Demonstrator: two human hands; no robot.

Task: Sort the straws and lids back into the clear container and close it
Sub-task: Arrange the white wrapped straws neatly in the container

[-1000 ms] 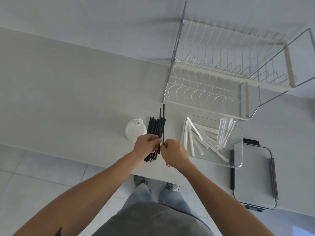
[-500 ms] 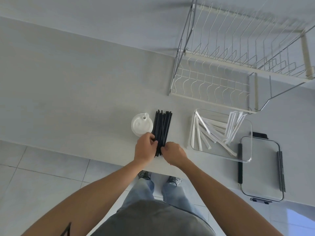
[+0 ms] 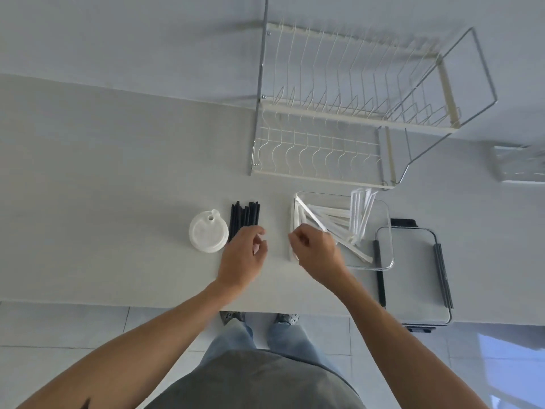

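Note:
A bundle of black straws (image 3: 244,217) lies on the white counter, its near end under my left hand (image 3: 243,256), whose fingers are loosely apart above it. A stack of white cup lids (image 3: 208,231) sits just left of the straws. The clear container (image 3: 383,231) stands to the right with several white wrapped straws (image 3: 333,215) inside. My right hand (image 3: 317,252) hovers over the container's left edge, fingers curled, holding nothing that I can see. The container's lid (image 3: 413,276) with black clips lies right of it.
A white wire dish rack (image 3: 348,113) stands behind the container against the wall. A clear object (image 3: 519,163) sits at the far right. The counter's front edge runs just below my wrists, with tiled floor and my feet beneath.
Both hands have let go of the black straw bundle, which now lies squared up on the counter. My right hand has moved right to the container's edge.

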